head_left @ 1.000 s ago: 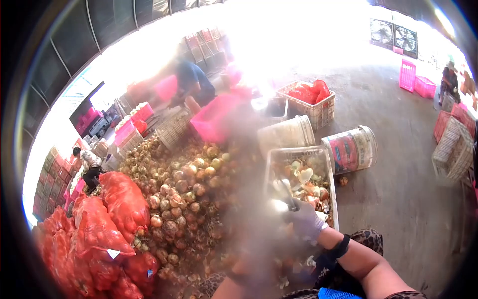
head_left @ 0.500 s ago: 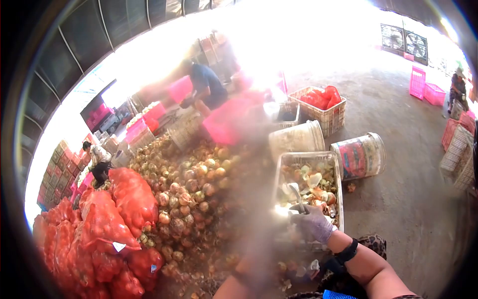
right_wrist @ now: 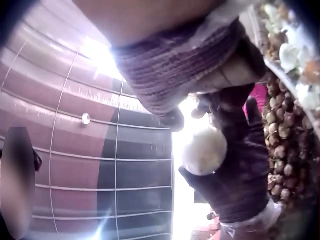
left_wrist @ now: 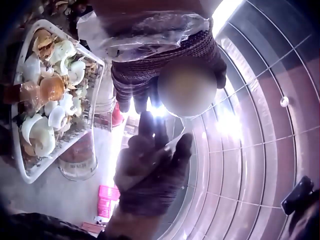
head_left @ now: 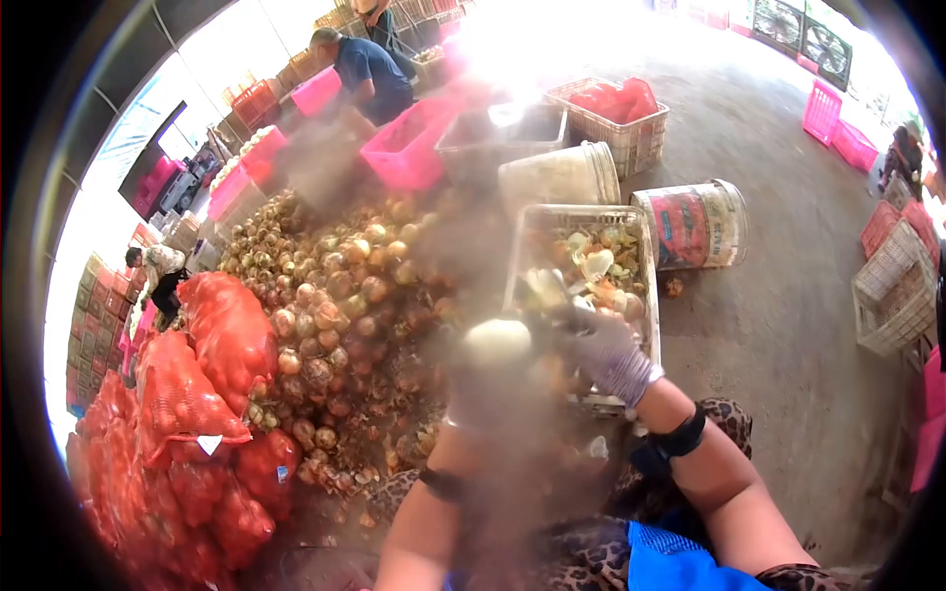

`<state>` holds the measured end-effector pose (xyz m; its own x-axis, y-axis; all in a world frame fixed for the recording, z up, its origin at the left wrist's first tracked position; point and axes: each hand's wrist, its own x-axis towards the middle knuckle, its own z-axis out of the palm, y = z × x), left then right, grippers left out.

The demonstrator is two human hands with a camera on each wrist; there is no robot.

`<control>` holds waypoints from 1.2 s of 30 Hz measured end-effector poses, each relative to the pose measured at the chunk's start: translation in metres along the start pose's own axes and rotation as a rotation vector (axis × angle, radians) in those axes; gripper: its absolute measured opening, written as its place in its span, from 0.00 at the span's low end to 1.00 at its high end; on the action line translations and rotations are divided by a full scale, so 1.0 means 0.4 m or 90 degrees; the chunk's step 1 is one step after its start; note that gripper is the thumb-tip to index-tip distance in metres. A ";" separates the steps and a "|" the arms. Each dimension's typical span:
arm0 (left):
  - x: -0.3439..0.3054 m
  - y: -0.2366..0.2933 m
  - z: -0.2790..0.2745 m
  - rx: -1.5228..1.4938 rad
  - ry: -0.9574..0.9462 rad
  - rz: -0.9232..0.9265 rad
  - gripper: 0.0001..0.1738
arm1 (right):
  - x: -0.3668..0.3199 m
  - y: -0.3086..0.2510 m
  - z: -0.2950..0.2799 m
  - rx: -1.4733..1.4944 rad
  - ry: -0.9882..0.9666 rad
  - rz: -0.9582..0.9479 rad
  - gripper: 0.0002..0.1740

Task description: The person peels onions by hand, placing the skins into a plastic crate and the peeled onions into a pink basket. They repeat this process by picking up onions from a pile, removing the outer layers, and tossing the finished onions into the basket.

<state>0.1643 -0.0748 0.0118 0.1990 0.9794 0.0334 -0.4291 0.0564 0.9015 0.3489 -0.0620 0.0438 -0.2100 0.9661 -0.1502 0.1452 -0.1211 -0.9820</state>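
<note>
A peeled white onion (head_left: 497, 345) is held in the gloved left hand (head_left: 481, 399), which a blur partly hides in the head view. In the left wrist view the left hand (left_wrist: 160, 62) curls round the onion (left_wrist: 186, 89), with the right hand (left_wrist: 150, 175) close below it. The right wrist view shows the onion (right_wrist: 204, 151) against the left palm and fingers (right_wrist: 235, 167). The gloved right hand (head_left: 611, 353), beside the crate of peels, grips a small knife; its thin blade (left_wrist: 176, 139) shows near the onion.
A white crate (head_left: 652, 295) of onion peels stands in front, with buckets (head_left: 690, 227) behind it. Unpeeled onions (head_left: 335, 286) lie in a heap on the left beside full red net bags (head_left: 232, 340). Several people are farther back.
The head view has tilted down, so the crate and heap sit higher in it. The left hand and white onion have come into sight, and the right hand is nearer them.
</note>
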 end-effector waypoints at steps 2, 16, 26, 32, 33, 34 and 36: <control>-0.001 -0.008 -0.006 -0.203 -0.005 -0.069 0.44 | 0.010 0.054 0.031 0.084 0.005 -0.079 0.18; -0.116 0.102 0.121 0.103 0.088 0.049 0.13 | -0.046 0.005 0.030 0.096 -0.095 0.007 0.13; -0.321 0.063 0.058 -0.021 0.178 0.189 0.31 | -0.133 0.027 0.148 0.184 -0.270 -0.037 0.15; -0.838 0.300 -0.133 -0.037 0.372 0.405 0.37 | 0.126 0.217 0.105 0.116 -0.083 -0.016 0.13; -0.923 0.320 -0.188 0.029 0.449 0.458 0.35 | 0.153 0.236 0.088 0.098 -0.071 -0.001 0.13; -1.011 0.343 -0.238 0.137 0.556 0.540 0.33 | 0.172 0.252 0.075 0.089 -0.075 -0.013 0.13; -1.201 0.366 -0.347 0.428 0.813 0.656 0.30 | 0.097 0.207 0.100 0.096 -0.030 -0.040 0.12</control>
<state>-0.1165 -0.5101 0.0679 -0.7795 0.1081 0.6170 0.5405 -0.3817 0.7497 0.3143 -0.0436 -0.0478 -0.2602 0.9614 -0.0892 -0.0150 -0.0964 -0.9952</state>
